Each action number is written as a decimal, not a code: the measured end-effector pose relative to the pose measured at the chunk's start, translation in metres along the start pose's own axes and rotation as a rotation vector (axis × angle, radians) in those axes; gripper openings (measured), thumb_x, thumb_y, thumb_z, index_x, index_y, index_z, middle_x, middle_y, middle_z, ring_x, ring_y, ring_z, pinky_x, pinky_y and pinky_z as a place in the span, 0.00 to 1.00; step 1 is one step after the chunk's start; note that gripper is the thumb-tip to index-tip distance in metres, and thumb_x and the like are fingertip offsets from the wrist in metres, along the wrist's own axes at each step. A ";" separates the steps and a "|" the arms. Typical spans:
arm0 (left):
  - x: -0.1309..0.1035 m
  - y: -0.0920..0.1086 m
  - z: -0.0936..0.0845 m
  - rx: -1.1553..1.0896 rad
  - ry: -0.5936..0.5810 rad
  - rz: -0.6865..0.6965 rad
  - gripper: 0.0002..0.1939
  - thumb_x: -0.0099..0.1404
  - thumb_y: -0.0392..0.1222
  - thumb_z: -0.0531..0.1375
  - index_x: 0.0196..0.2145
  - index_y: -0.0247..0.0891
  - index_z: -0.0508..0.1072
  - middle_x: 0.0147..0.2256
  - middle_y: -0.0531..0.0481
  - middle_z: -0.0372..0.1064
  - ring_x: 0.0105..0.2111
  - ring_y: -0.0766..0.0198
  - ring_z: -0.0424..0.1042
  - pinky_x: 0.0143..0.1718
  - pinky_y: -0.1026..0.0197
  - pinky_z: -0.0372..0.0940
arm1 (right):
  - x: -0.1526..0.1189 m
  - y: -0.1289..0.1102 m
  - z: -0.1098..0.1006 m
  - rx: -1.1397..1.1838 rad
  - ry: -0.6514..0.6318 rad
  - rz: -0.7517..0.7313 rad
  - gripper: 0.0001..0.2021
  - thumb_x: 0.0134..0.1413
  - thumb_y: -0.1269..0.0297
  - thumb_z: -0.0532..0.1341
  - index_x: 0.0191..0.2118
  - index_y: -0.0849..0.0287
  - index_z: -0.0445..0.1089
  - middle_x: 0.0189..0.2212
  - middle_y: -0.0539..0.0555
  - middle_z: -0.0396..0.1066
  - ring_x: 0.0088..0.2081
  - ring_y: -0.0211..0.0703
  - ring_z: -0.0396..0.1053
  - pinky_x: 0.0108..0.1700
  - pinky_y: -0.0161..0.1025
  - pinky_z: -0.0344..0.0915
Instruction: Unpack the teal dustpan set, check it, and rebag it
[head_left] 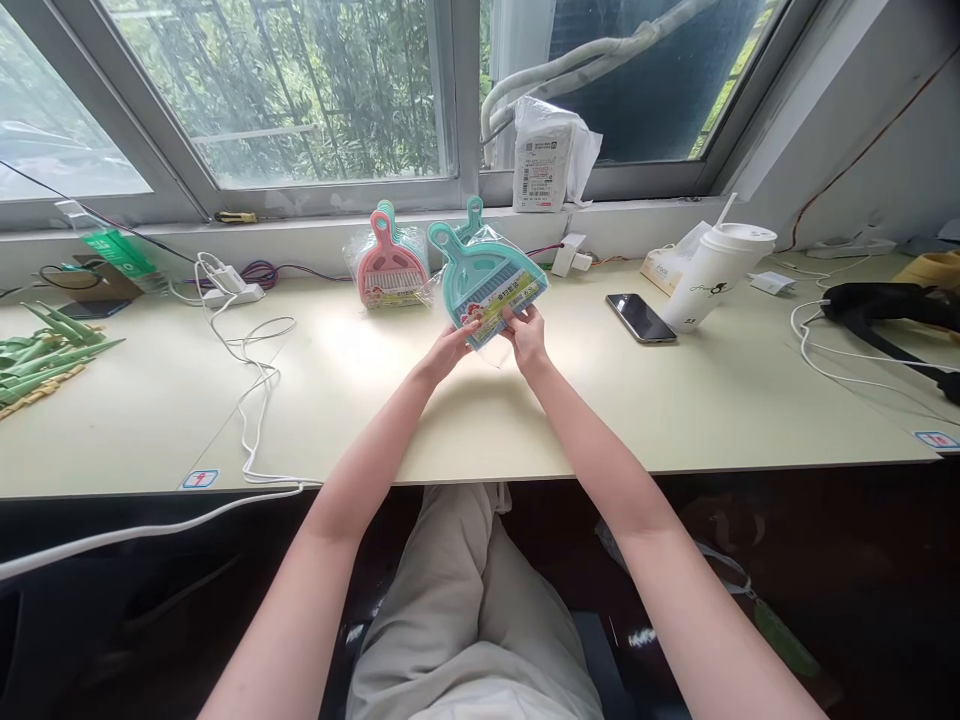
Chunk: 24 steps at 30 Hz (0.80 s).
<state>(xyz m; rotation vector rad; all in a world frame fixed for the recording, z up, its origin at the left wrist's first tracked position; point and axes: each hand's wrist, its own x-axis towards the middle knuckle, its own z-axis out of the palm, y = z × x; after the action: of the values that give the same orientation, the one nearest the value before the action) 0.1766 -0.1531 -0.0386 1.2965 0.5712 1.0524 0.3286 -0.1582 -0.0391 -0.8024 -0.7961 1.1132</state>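
Note:
Both of my hands hold a teal mini dustpan and brush set (480,270) in clear plastic, tilted above the table. My left hand (450,347) pinches its lower left corner, and my right hand (526,335) grips the lower right edge. A yellow printed label runs along the bottom of the pack. Just behind it stands another teal handle (474,212), mostly hidden. To the left, a pink dustpan set (390,265) in clear wrap leans near the sill, with a teal handle showing behind it.
A phone (641,318), a white cup with straw (712,275) and a tissue pack (671,265) stand right. White cables (259,400) trail across the table's left side. Green leaves (52,345) lie far left, and a black strap (885,315) far right. A wrapped package (546,165) sits on the sill.

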 end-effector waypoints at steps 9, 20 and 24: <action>0.002 -0.003 -0.004 0.057 0.116 0.042 0.27 0.53 0.48 0.66 0.51 0.39 0.71 0.53 0.43 0.72 0.56 0.48 0.69 0.56 0.47 0.65 | -0.003 0.006 0.003 0.056 -0.031 0.002 0.14 0.51 0.66 0.65 0.44 0.54 0.64 0.44 0.52 0.75 0.44 0.40 0.76 0.51 0.43 0.74; 0.005 -0.007 -0.011 0.019 0.212 0.007 0.27 0.49 0.46 0.67 0.47 0.36 0.72 0.49 0.44 0.74 0.51 0.52 0.71 0.51 0.50 0.67 | -0.002 0.006 0.003 0.015 -0.032 0.068 0.11 0.54 0.68 0.61 0.44 0.55 0.64 0.42 0.51 0.75 0.40 0.41 0.77 0.51 0.46 0.74; 0.001 -0.004 -0.010 0.013 0.170 -0.008 0.27 0.50 0.45 0.68 0.48 0.36 0.72 0.50 0.42 0.73 0.51 0.51 0.71 0.52 0.49 0.67 | 0.000 0.008 0.001 0.003 -0.015 0.074 0.09 0.55 0.68 0.61 0.42 0.55 0.64 0.41 0.51 0.75 0.38 0.40 0.77 0.49 0.46 0.75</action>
<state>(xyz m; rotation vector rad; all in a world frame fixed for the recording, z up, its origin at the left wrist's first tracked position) 0.1701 -0.1472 -0.0445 1.2226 0.7115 1.1606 0.3240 -0.1558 -0.0452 -0.8276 -0.7818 1.1874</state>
